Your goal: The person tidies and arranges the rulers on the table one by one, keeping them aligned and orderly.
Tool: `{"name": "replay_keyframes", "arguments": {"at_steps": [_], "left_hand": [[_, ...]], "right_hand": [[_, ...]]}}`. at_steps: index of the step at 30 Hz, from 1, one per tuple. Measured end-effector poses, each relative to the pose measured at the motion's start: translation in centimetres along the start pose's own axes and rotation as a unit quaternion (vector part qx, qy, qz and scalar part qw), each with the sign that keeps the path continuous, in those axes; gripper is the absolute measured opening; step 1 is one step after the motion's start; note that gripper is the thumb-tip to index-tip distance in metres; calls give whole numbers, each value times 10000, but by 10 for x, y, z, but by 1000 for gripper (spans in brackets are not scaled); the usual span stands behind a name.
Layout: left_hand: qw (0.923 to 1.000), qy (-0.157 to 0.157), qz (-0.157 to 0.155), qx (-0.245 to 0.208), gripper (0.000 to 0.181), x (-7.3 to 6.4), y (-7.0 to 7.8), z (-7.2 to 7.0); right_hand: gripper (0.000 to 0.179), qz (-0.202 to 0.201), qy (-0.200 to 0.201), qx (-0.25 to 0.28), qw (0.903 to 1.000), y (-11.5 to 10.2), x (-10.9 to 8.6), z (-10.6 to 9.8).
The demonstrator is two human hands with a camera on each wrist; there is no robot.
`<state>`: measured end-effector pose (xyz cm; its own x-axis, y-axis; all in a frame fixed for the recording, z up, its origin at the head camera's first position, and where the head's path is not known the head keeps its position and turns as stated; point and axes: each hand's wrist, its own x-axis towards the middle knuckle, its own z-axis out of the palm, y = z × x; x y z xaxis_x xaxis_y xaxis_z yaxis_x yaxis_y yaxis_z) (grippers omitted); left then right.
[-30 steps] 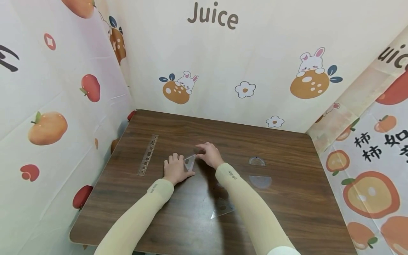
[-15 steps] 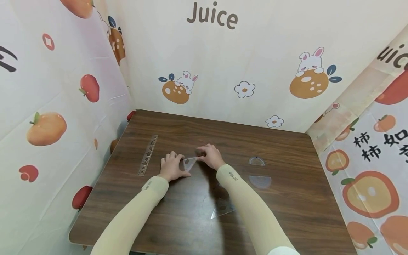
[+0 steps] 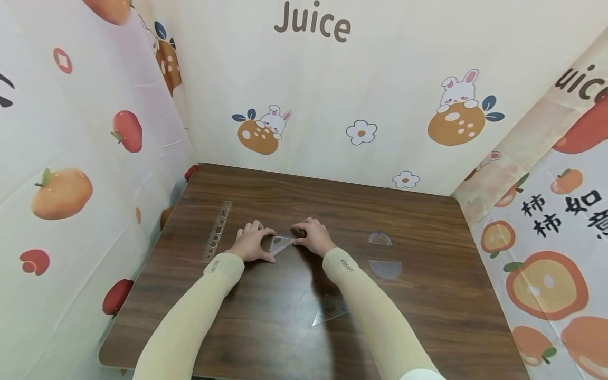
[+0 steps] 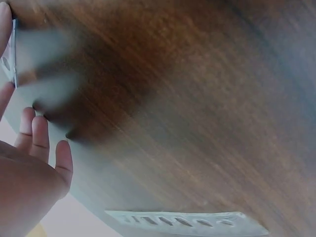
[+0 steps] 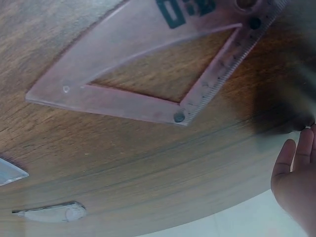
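Note:
A small clear set square (image 3: 284,243) lies between the two hands in the head view. My left hand (image 3: 249,241) holds its left side between thumb and forefinger, with the other fingers spread on the far side. In the left wrist view the edge of the set square (image 4: 15,59) shows between fingertips at the upper left. My right hand (image 3: 314,236) has its thumb at the right corner of the set square, while its forefinger reaches out beyond, apart from the thumb. Left of the hands is a clear ruler (image 3: 217,232) with shaped cut-outs.
Two clear protractors, a smaller one (image 3: 380,240) and a larger one (image 3: 386,269), lie right of the right arm. Another set square (image 3: 328,316) is partly behind that forearm. Printed cloths (image 3: 313,95) hang around the brown table (image 3: 237,338).
The set square has turned between the hands, its pointed end swinging toward the right hand. My left hand has shifted left; the right hand stays nearly in place, its thumb now at the corner.

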<state>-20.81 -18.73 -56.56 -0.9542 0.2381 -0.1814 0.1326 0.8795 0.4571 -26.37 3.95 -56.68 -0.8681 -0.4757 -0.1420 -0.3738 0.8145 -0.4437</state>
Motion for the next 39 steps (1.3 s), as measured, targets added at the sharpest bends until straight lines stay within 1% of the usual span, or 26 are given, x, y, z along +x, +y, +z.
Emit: {"name": "replay_keyframes", "arguments": {"at_steps": [4, 12, 17, 21, 26, 30, 33, 36, 39], "left_hand": [[10000, -79, 42, 42, 80, 1, -2, -2], [9998, -153, 16, 105, 80, -2, -3, -3], [9999, -127, -14, 69, 81, -5, -1, -4], [10000, -49, -38, -37, 86, -7, -1, -3], [9996, 196, -108, -157, 90, -11, -3, 2], [9987, 451, -221, -5, 85, -17, -2, 9], [9968, 717, -328, 136, 80, -23, 2, 14], [9931, 1049, -447, 278, 74, -28, 8, 19], [9892, 1274, -622, 359, 67, -32, 14, 21]], "right_hand": [[48, -89, -59, -163, 9998, -3, -1, 1], [46, -221, 54, -213, 9995, -8, -7, 5], [39, -253, 199, -276, 9991, -10, -11, 10], [35, -280, 337, -272, 9987, -9, -13, 15], [33, -295, 529, -159, 9980, -7, -16, 19], [31, -226, 640, -35, 9977, -6, -18, 21], [31, -138, 682, 86, 9975, -4, -20, 23], [31, -77, 779, 204, 9967, -4, -22, 25], [31, -56, 870, 303, 9957, -4, -23, 27]]}}
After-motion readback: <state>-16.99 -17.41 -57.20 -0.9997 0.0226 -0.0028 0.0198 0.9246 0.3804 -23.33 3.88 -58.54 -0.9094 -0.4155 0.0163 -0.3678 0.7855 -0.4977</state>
